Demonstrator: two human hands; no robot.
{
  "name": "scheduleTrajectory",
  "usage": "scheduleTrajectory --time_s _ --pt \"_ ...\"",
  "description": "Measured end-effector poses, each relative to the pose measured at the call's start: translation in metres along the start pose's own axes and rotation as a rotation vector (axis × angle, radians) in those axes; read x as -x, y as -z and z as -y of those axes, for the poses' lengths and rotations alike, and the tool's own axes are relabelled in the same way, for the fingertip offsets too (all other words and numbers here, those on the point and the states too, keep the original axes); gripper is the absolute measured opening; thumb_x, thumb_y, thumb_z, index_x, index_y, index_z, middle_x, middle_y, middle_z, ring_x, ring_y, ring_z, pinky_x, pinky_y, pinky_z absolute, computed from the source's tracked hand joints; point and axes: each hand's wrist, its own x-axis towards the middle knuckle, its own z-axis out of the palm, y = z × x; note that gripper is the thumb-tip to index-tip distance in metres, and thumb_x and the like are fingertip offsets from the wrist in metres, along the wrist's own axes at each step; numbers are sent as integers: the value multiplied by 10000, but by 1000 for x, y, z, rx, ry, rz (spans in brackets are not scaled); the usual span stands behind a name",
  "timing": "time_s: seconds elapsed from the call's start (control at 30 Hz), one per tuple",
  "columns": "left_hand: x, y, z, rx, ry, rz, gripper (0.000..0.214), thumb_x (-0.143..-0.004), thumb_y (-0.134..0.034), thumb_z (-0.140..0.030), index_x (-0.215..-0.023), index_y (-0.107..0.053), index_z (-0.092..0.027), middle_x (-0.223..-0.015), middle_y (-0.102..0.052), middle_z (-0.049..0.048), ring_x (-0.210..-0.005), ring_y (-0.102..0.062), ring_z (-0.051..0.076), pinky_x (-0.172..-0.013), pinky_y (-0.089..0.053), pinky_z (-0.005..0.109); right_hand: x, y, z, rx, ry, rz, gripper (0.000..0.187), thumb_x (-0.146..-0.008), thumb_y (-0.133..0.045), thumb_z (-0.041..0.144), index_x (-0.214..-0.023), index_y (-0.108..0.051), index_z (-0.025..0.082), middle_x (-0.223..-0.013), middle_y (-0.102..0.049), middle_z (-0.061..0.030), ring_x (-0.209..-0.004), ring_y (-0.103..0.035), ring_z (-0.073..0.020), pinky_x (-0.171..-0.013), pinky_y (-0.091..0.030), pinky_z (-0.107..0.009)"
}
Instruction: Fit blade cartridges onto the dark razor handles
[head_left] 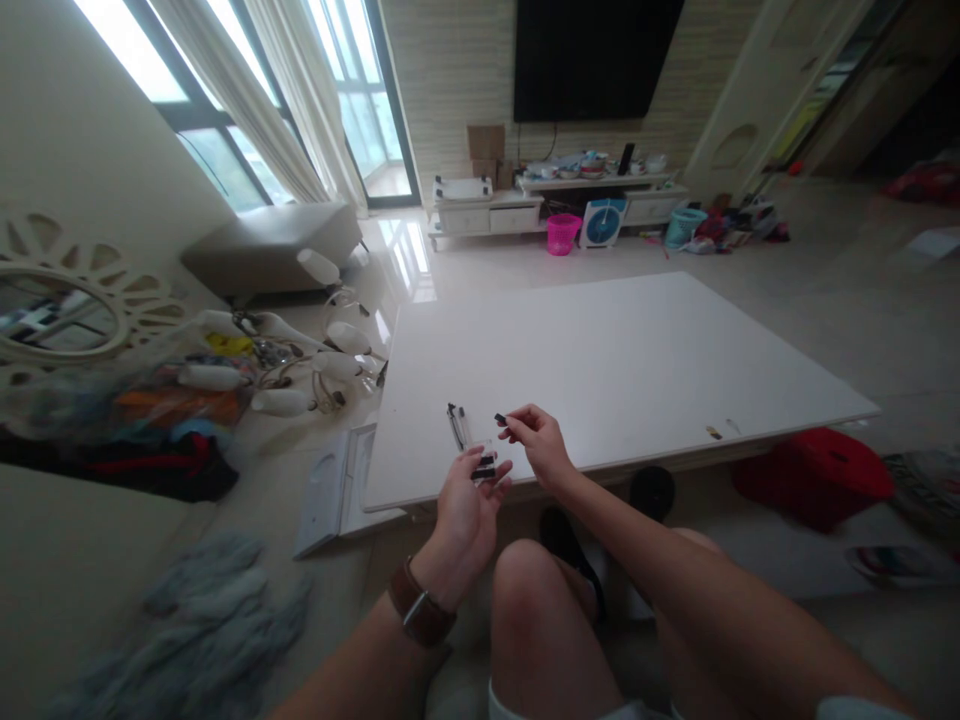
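Pinches a small black piece [500, 419] between thumb and finger of the right hand [544, 447], likely for being so tiny. Holds a small clear thing with black parts [487, 461] in the curled left hand [466, 512], maybe to steady it. Has both over the table [600, 350], by the near edge, toward the left corner, just beside thin sticks [454, 424], maybe pens.

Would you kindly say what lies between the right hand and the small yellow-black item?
Between right hand and item: bare white tabletop, in the head view.
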Motion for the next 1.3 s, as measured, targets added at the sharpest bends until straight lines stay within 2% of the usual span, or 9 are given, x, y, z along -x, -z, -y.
scheduleTrajectory --time_s 0.1,0.27,0.5,0.67,0.8,0.9,1.1,1.2,1.3 --pt "0 0 1 -5 1 5 69 -888 -557 -118 -901 -583 -181 -879 -647 36 -645 -666 133 -565 -481 232 -2 2 -2 -44 -31 -23 174 -674 -774 298 -723 -668 169 -649 -682 -5 -665 -668 -163 -665 -485 -285" --pt "-1 0 1 -9 -1 16 80 -877 -555 -102 -884 -594 -172 -833 -647 29 -591 -637 112 -530 -470 218 -3 4 -2 -48 -71 -16 132 -604 -802 235 -689 -728 167 -699 -724 -26 -702 -654 -159 -762 -499 -318" --pt "-1 0 0 -11 14 9 67 -878 -557 -114 -863 -593 -169 -817 -643 25 -573 -627 103 -512 -454 210 -3 1 0 18 -32 -42 135 -569 -810 229 -572 -683 181 -762 -741 -45 -771 -663 -190 -790 -511 -341" --pt "-1 1 1 -35 -8 -2 58 -873 -576 -138 -911 -592 -179 -889 -654 38 -646 -679 129 -541 -451 221 -2 2 1 30 -28 -21 108 -616 -782 227 -624 -687 177 -664 -701 -23 -655 -630 -161 -687 -486 -307" --pt "-4 1 -2 -104 -95 69 249 -781 -586 -68 -988 -562 -205 -932 -675 47 -697 -714 162 -577 -461 233 -2 6 0 -7 -6 -16 129 -676 -765 265 -708 -670 183 -597 -640 17 -582 -602 -145 -600 -443 -279" --pt "-7 -1 -17 -198 -232 166 374 -739 -614 -84 -1081 -534 -214 -941 -698 61 -685 -723 183 -585 -475 242 -4 9 -2 -9 1 -11 158 -684 -768 285 -743 -662 184 -614 -633 22 -586 -606 -145 -595 -442 -277" --pt "-12 1 -77 -468 -437 367 494 -674 -738 -143 -1120 -536 -214 -866 -711 62 -695 -741 232 -604 -523 254 -10 9 -6 58 8 -3 170 -689 -744 296 -760 -646 177 -642 -627 21 -576 -616 -141 -574 -447 -270" --pt "-18 8 -96 -558 -612 327 551 -668 -758 -203 -1171 -543 -265 -885 -682 18 -691 -739 218 -629 -551 275 -12 4 -7 94 26 7 161 -705 -716 303 -766 -631 181 -661 -626 21 -574 -627 -145 -568 -458 -272" --pt "-30 18 -100 -722 -622 297 314 -682 -751 -291 -954 -621 -201 -872 -645 15 -705 -730 207 -677 -561 296 -11 0 -6 137 49 20 145 -734 -681 314 -777 -627 186 -662 -626 18 -591 -637 -153 -581 -473 -276"
